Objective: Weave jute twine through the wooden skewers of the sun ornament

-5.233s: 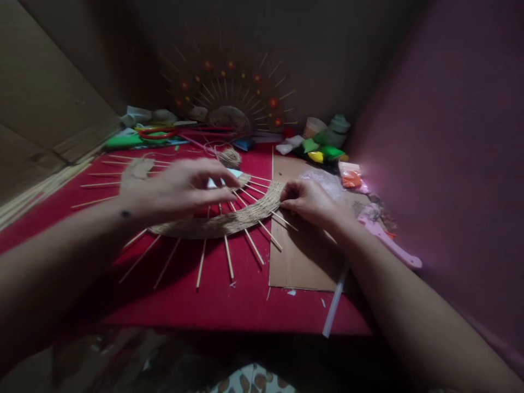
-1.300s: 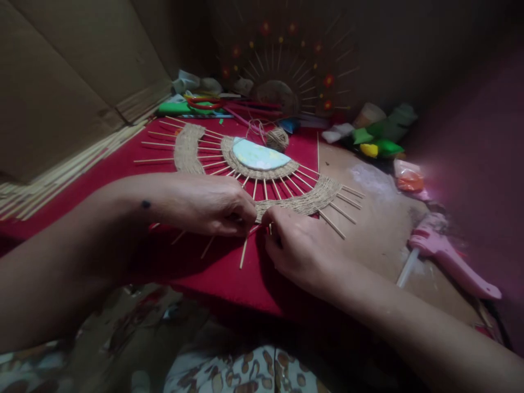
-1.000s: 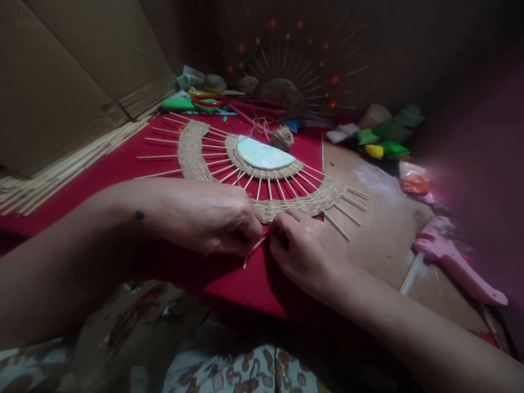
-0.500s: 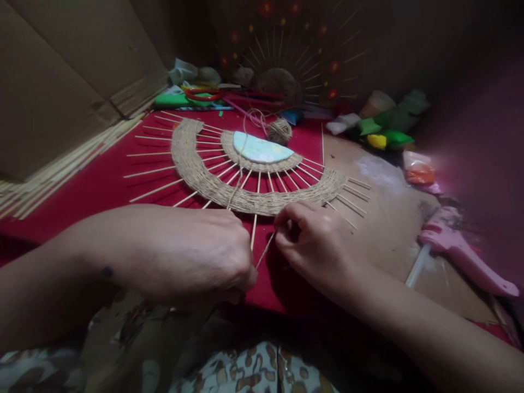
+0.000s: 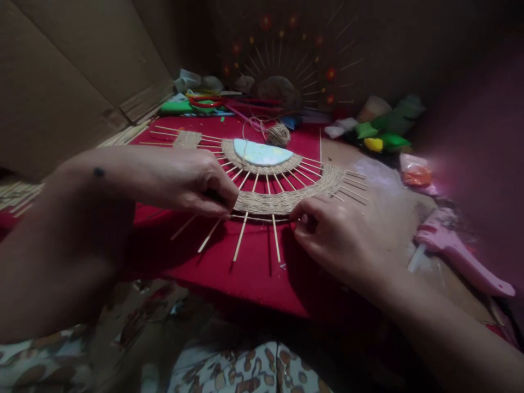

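Note:
A half-round piece of thin sticks with a woven twine band lies on a red surface, its sticks fanning toward me. At its centre sits a pale blue half-disc edged with a narrower woven band. My left hand is closed over the band's left part, pinching a strand of twine. This strand runs along the band's outer edge, across the sticks, to my right hand, whose fingers are closed on it at the right. The twine ball rests behind the half-disc.
A pink glue gun lies on the brown board at right. Scissors with red handles and coloured packets are at the back. Loose sticks line the left cardboard wall. A flowered stick fan stands behind.
My left hand has moved up and left from the front edge to the band. The twine, slanting down between my hands before, now lies along the band's outer edge.

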Available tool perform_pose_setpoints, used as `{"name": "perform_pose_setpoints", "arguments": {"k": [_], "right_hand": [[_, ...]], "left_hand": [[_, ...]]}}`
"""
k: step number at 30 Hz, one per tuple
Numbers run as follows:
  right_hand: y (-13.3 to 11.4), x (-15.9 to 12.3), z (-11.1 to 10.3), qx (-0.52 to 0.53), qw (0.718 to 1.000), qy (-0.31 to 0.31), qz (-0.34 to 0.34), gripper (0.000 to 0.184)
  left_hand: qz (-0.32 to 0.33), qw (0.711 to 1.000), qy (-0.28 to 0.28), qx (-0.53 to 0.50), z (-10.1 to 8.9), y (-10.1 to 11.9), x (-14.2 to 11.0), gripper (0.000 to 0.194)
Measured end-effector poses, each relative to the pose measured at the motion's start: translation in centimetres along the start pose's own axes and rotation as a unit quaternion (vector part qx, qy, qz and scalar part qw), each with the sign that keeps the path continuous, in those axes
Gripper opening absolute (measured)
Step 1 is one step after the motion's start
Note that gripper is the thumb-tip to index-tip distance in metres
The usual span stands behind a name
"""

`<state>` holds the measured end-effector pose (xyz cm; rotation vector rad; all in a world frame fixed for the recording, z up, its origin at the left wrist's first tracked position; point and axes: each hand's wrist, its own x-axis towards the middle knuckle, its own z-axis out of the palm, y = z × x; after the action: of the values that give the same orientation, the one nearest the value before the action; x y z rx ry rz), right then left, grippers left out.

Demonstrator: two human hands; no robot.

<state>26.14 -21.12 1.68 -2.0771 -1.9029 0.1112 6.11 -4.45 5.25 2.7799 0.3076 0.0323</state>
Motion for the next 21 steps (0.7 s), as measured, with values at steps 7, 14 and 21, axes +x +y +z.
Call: {"name": "perform_pose_setpoints", "arguments": {"k": [7, 14, 21], "right_hand": [[0.9, 0.3, 0.3, -0.044, 0.999, -0.003, -0.002, 0.023], [1.2, 0.7, -0.3, -0.060, 0.997, -0.053, 0.004, 0.017], [1.2, 0.7, -0.2, -0.075, 0.997, -0.022, -0.009, 0.016]], "left_hand": [[0.000, 0.987, -0.146, -0.070, -0.3, 0.2, 0.7, 0.036], [0.002, 0.976, -0.194, -0.101, -0.3, 0.6, 0.9, 0.029], [0.010, 0.975, -0.187, -0.120, 0.3, 0.3, 0.8, 0.031]]}}
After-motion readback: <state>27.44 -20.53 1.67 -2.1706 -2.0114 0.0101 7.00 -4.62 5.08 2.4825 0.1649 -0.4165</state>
